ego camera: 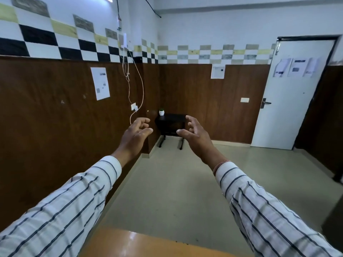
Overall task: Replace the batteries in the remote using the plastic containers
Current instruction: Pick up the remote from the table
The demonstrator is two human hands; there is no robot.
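Both arms are reaching straight out in front of the person, in white sleeves with dark stripes. The left hand (136, 133) is hanging in the air with its fingers loosely curled and spread, gripping nothing; the right hand (194, 134) is mirroring it, palm turned inward, fingers apart and empty too. The two hands are facing each other with a clear gap between them, well above the floor (176, 182).

The remote, the batteries and the plastic containers are not showing anywhere in this view. At the bottom edge a strip of glossy orange-brown tabletop (148, 243) is peeking in below the arms (only its far edge is visible). Beyond the hands, in the corner of the room, a small dark table (171, 125) is standing against the wood-panelled wall, carrying a little white pot with a green plant (161, 112). A white door (289, 93) is sitting closed on the right
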